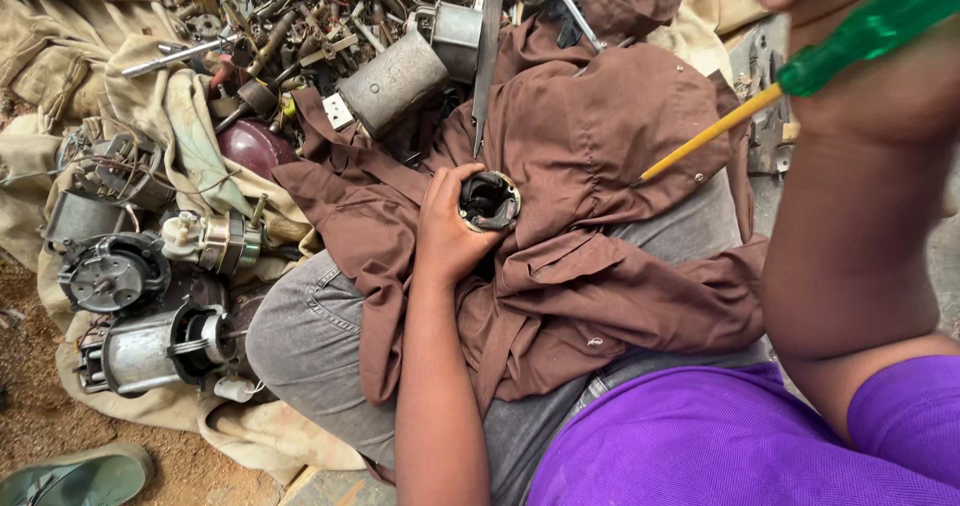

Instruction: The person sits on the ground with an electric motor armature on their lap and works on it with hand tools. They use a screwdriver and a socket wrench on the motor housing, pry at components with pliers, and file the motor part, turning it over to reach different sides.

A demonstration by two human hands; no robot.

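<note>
Steadying the round motor part [489, 201] on the brown cloth [600, 166] over the lap, the left hand [450, 228] grips its rim. The right hand [850, 26], closed around a green-handled screwdriver [800, 74], should approach squarely. The part is dark, hollow and grimy.

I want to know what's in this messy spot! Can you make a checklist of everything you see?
Surface: brown cloth spread over the lap.
Job's things: small round dark metal part; green-handled screwdriver.
Clutter: old motors and a scrap metal pile on tan cloth.
Grippers: left hand holds the round part; right hand holds the screwdriver raised.
Cables: thin wires by the motors.
Surroundings: dirt ground, green shoe.
</note>
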